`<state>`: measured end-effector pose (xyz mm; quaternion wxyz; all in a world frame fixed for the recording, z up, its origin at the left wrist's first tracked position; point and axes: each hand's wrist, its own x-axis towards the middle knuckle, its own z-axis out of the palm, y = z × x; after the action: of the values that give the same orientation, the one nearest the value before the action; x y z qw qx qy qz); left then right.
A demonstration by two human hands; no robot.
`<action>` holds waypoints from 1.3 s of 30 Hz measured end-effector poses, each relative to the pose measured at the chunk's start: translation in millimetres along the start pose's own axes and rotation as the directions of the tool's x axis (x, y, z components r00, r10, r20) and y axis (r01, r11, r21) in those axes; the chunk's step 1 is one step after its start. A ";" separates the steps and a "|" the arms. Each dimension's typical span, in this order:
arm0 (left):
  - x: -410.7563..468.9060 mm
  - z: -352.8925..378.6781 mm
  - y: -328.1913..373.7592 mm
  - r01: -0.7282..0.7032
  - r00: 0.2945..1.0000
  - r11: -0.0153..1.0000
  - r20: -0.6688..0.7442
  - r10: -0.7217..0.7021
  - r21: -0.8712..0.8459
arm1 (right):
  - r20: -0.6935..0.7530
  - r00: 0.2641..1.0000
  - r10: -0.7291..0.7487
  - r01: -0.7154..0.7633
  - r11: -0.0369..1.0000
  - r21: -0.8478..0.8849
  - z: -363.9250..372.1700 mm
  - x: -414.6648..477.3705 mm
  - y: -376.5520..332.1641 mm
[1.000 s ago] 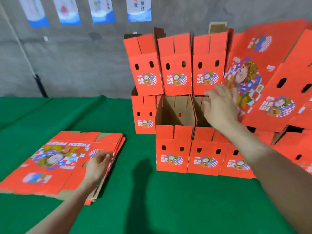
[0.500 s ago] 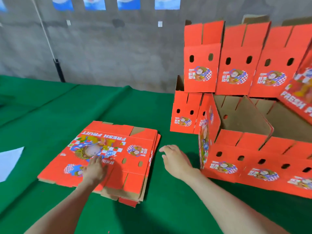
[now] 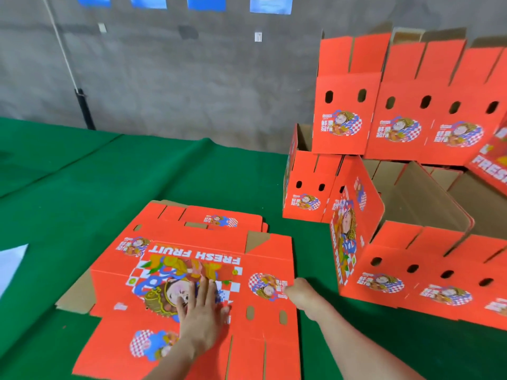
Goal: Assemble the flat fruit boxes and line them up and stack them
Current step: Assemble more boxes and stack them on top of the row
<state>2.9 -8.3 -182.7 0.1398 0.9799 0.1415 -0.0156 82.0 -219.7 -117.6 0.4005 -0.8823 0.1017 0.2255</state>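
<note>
We are pressing our left hand [image 3: 203, 311] flat on the top flat [image 3: 192, 270], its fingers [image 3: 204, 290] straight and slightly apart over the printed face. Half a second ago our right hand [image 3: 300, 296] was lying on the green surface [image 3: 137, 174], apart from the pile [image 3: 219, 215]. Now it is touching the flat's right edge, curled, with its fingertips hidden, so we cannot tell whether they are clamping the card. The flat is also lying nearer us than before, and the pile's far end is showing beyond it.

We are counting two hands and one flat drawn off a pile whose layers we cannot count. Assembled boxes are standing to the right. Three are making the top row [image 3: 343, 113], two back boxes [image 3: 304, 187] are sitting beneath them, and three end faces are showing in the front row [image 3: 381, 281]. One leaning box [image 3: 491, 165] is tilting in at the right edge. Four posters [image 3: 205, 2] are hanging on the wall [image 3: 192, 78], and one white sheet [image 3: 11, 264] is lying at the left.
</note>
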 end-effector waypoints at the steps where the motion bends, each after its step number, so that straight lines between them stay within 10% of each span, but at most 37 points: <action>1: 0.3 -0.9 -0.5 0.012 0.999 1.000 0.032 -0.012 -0.003 | -0.029 0.999 0.038 -0.034 0.991 0.127 1.0 0.6 0.0; 9: 3.1 -48.8 18.0 -0.043 0.964 0.956 -0.263 -0.036 -0.291 | -0.248 0.967 -0.066 0.203 0.787 0.583 -21.0 -22.3 -57.5; 21: 30.8 -161.6 8.5 -0.081 0.778 0.840 -0.561 -0.284 -0.536 | -0.601 0.670 -0.437 0.696 0.651 0.303 -140.9 -109.9 -31.8; 25: 17.1 -179.9 34.1 -0.197 0.887 0.515 -0.376 -0.269 -0.834 | -0.613 0.674 -0.413 0.713 0.583 0.390 -180.6 -135.6 20.8; 29: -11.6 -190.2 73.9 -0.179 0.983 0.114 -0.175 0.047 -0.977 | -0.664 0.674 -0.325 0.707 0.545 0.450 -221.5 -165.1 83.4; 33: -51.0 -193.0 126.4 -0.123 0.956 -0.031 -0.127 0.263 -0.992 | -0.735 0.630 -0.251 0.685 0.626 0.373 -255.6 -195.4 137.0; 39: -96.0 -173.0 193.8 -0.109 0.938 -0.079 -0.129 0.322 -0.991 | -0.861 0.144 -0.488 0.535 0.771 -0.347 -287.6 -248.9 151.2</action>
<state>-36.1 -164.9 42.5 0.8099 0.5821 -0.0601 0.0404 -99.8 -536.0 67.9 0.3406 -0.8194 0.0075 -0.4611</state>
